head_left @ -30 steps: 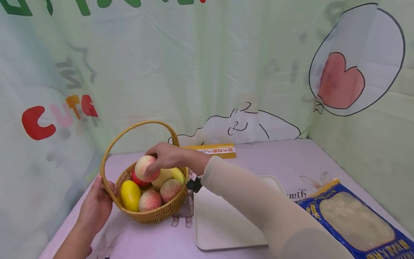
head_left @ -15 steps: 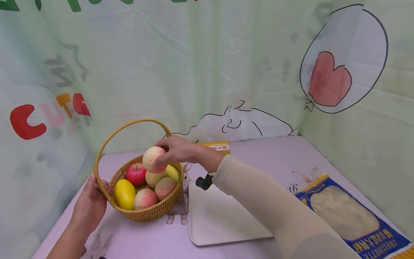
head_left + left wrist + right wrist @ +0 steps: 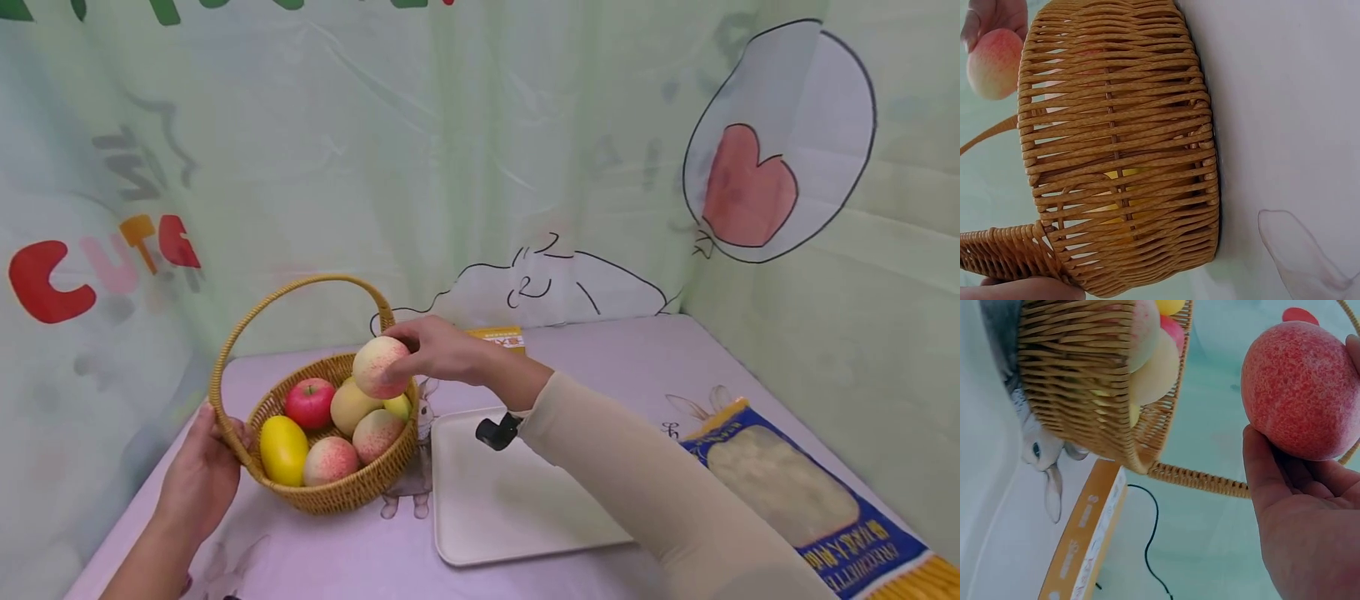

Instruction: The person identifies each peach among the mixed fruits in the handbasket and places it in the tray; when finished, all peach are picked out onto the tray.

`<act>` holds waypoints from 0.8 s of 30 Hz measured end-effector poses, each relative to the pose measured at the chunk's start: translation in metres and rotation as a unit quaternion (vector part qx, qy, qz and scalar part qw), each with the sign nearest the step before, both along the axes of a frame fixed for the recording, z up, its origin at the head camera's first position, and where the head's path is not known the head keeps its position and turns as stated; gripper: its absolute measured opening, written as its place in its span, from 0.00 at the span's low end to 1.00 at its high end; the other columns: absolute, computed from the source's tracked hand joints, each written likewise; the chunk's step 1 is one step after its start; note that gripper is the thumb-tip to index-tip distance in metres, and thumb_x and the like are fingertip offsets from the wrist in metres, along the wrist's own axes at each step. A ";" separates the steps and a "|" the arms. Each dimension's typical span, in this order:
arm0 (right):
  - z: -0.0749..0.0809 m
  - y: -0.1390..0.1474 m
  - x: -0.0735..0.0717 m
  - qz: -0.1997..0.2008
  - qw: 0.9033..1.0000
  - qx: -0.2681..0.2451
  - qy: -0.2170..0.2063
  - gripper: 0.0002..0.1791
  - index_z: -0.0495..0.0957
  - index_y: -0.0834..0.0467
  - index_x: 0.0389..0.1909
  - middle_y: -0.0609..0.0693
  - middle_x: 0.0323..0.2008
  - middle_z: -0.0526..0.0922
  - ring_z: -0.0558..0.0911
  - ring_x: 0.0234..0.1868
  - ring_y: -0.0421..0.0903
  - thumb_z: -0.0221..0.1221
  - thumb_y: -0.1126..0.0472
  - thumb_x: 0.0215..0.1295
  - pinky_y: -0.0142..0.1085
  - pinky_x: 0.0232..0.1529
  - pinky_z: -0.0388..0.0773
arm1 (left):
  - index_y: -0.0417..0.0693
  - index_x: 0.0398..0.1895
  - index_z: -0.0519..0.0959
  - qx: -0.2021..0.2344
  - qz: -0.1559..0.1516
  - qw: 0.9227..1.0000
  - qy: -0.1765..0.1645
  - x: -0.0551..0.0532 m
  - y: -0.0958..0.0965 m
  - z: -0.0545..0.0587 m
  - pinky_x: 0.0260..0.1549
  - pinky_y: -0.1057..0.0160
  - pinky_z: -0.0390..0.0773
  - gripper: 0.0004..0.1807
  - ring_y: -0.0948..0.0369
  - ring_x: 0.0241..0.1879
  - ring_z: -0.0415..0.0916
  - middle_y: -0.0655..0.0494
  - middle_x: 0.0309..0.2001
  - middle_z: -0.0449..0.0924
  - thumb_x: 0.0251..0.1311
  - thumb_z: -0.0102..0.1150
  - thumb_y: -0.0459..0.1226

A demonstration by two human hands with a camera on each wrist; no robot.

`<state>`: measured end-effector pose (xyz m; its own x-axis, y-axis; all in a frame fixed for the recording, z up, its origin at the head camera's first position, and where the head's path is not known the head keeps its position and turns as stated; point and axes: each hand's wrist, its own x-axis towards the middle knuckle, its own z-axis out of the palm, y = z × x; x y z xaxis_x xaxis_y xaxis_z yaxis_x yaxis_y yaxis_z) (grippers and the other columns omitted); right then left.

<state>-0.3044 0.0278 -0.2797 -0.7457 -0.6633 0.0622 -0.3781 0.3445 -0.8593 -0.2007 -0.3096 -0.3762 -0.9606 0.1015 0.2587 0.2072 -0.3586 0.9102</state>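
A pale pink peach (image 3: 372,367) is held up over the right rear of a wicker basket (image 3: 337,498) by my right hand (image 3: 450,352), thumb and fingers round its side. From the right wrist, the peach (image 3: 1300,390) shows a deep red face, apart from the basket. My left hand (image 3: 197,475) grips the base of the basket's arched handle (image 3: 255,317) on the left. Inside lie a red apple (image 3: 311,403), a yellow mango-like fruit (image 3: 283,450), two peaches (image 3: 331,461), a round tan fruit (image 3: 352,406) and a partly hidden yellow banana-like piece (image 3: 399,406).
A cream rectangular tray (image 3: 510,508) lies right of the basket, partly under my right forearm. Beyond it is a blue pasta bag (image 3: 780,483). A yellow box (image 3: 1079,544) lies behind, close to the basket. Printed curtains surround the table.
My right hand has moved right with the peach, from above the apple to the basket's right rear, uncovering the apple. The left hand keeps its grip on the handle; the view has shifted slightly.
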 end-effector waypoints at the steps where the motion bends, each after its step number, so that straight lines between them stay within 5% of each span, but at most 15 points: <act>1: -0.001 0.003 0.001 -0.004 1.000 -0.002 -0.004 0.26 0.78 0.57 0.62 0.50 0.51 0.84 0.82 0.50 0.45 0.71 0.60 0.63 0.35 0.50 0.80 | 0.56 0.52 0.62 0.001 0.000 1.000 0.001 0.000 0.000 0.000 0.55 0.71 0.61 0.13 0.65 0.46 0.66 0.62 0.39 0.69 0.84 0.29 0.51; 24: -0.045 0.056 0.016 -0.068 0.997 0.015 -0.033 0.22 0.82 0.54 0.56 0.49 0.46 0.85 0.82 0.46 0.45 0.71 0.60 0.60 0.41 0.51 0.81 | 0.53 0.47 0.67 0.031 -0.017 0.999 0.004 0.003 0.001 0.001 0.54 0.71 0.64 0.16 0.63 0.44 0.66 0.59 0.38 0.70 0.84 0.32 0.51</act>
